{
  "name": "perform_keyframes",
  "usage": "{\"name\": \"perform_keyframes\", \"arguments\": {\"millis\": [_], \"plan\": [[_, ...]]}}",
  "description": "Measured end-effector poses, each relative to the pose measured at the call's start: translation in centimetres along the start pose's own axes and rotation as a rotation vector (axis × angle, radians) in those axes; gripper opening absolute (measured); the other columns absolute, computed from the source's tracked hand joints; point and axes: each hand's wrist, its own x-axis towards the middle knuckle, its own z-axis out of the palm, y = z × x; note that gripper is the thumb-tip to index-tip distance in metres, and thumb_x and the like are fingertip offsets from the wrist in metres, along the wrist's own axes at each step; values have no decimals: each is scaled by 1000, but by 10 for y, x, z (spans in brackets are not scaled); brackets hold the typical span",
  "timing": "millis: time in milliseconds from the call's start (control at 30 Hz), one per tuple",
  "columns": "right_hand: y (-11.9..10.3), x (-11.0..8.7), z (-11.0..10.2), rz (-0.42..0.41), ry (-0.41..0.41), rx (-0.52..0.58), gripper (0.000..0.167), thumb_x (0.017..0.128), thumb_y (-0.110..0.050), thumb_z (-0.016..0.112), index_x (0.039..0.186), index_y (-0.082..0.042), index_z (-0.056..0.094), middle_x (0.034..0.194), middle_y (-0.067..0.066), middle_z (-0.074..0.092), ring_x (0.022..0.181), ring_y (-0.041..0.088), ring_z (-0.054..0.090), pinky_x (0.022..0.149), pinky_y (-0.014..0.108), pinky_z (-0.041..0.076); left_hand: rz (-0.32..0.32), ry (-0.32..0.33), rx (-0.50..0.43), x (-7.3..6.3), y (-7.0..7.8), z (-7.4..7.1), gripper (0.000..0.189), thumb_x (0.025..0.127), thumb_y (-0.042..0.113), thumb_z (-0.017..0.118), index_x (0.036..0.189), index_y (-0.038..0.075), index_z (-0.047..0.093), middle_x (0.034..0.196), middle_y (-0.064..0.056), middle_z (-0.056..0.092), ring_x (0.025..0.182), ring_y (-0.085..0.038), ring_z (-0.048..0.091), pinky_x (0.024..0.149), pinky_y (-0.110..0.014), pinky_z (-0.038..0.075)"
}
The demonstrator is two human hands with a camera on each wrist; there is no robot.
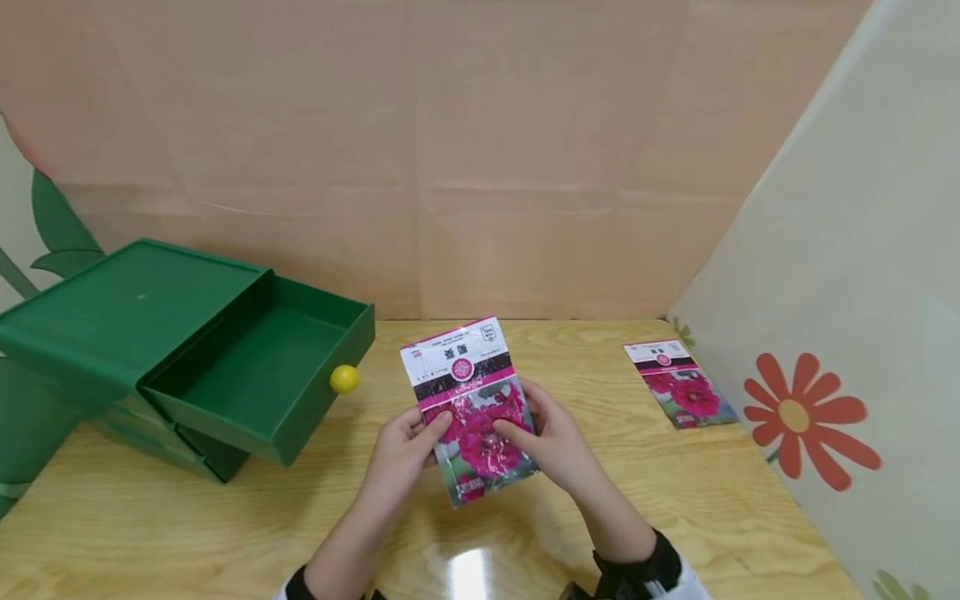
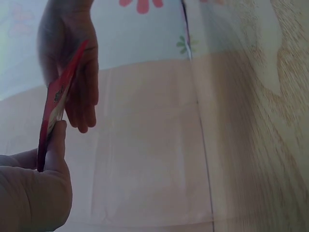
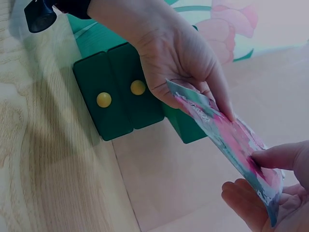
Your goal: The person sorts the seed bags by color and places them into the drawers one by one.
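Observation:
Both hands hold a flower seed packet [image 1: 480,417] with pink blooms and a white top, tilted above the table. The left hand [image 1: 405,446] pinches its left edge, thumb on the front. On the opposite edge, the right hand [image 1: 555,433] has its thumb on the printed face and its fingers behind. Seen edge-on in the left wrist view, the packet [image 2: 58,104] stands between the left hand [image 2: 36,193] and the right hand [image 2: 72,63]. In the right wrist view, the right thumb presses the packet [image 3: 231,140]. A second, matching seed packet [image 1: 678,383] lies flat at the right.
A green drawer box [image 1: 135,308] stands at the left, its top drawer [image 1: 322,400] pulled out, with a yellow knob [image 1: 344,379]. Lower drawers with yellow knobs [image 3: 104,100] appear closed. A pinkish backdrop [image 1: 525,167] rises behind the wooden table [image 1: 675,517]; a flower-printed sheet [image 1: 862,292] borders the right.

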Motion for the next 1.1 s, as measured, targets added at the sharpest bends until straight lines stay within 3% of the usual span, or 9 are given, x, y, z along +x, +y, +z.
{"name": "perform_keyframes", "arguments": {"millis": [200,567,733,900,1033,1100], "plan": [[-4,-1,-2,-7,-29,-20,60,96,-13,69,150,-3,43,120,19,68,96,23,69,81,34,60,-1,12,-1,-4,2,1,40,102,24,62,130,-6,61,110,-19,74,88,-17,74,78,-26,61],[-1,4,-5,-73,-81,-20,60,97,-19,69,149,-3,43,124,20,67,99,22,67,81,29,57,99,43,3,-19,12,2,40,102,19,60,131,-10,58,114,-24,71,92,-22,74,80,-28,61],[1,6,-7,-77,-105,-17,61,99,-19,66,151,-2,40,134,24,61,112,31,65,90,37,58,102,34,23,-26,19,-1,39,104,17,56,133,-10,56,117,-25,70,94,-24,74,81,-28,61],[4,7,-14,-144,-130,-2,60,101,-14,62,153,1,34,145,29,51,130,44,53,103,49,51,188,95,55,-34,24,-8,37,104,13,56,130,-13,57,112,-26,71,86,-15,73,76,-23,60],[7,7,-23,-195,-116,-11,57,103,-10,58,153,2,33,147,28,49,134,44,50,105,47,50,265,146,71,-42,30,-16,36,103,11,57,128,-16,57,109,-28,71,81,-6,71,75,-23,60],[7,7,-28,-209,-96,-22,56,103,-10,57,153,3,33,147,27,49,134,43,50,106,47,48,256,157,66,-46,36,-24,36,104,11,56,129,-15,57,112,-28,71,81,-4,71,76,-23,61]]}}
